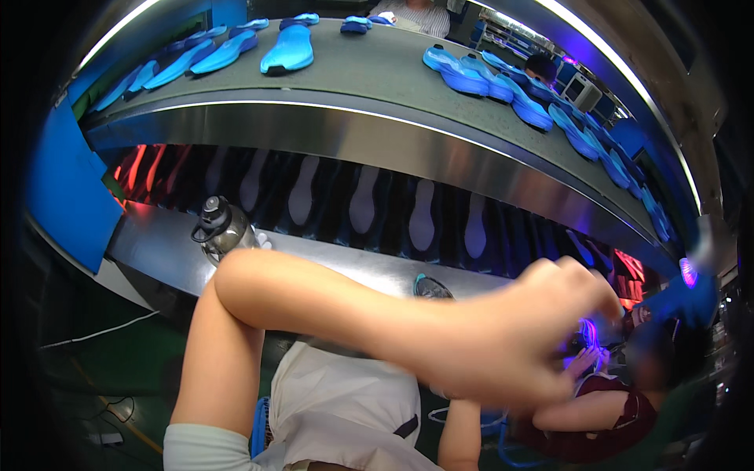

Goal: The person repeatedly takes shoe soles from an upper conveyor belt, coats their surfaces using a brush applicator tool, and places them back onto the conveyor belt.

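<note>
My left arm bends at the elbow and reaches across to the right. My left hand (526,334) is raised close in front, smeared by motion. Its fingers look curled, but whether anything is in them does not show. My right forearm (461,436) rises from the lower edge; the hand at its end is mostly hidden behind my left forearm. Beyond my left hand, a dark rounded object with a teal rim (432,287) rests on the metal ledge (330,259). By my left elbow stands a dark see-through bottle (226,224) with a black lid.
Blue shoe soles (287,49) lie on the grey-green conveyor belt (369,74), with more soles (514,94) along its right. Grey sole shapes (364,200) line the dark lower level, which glows red at both ends. A co-worker's purple-lit hands (583,363) are close at right.
</note>
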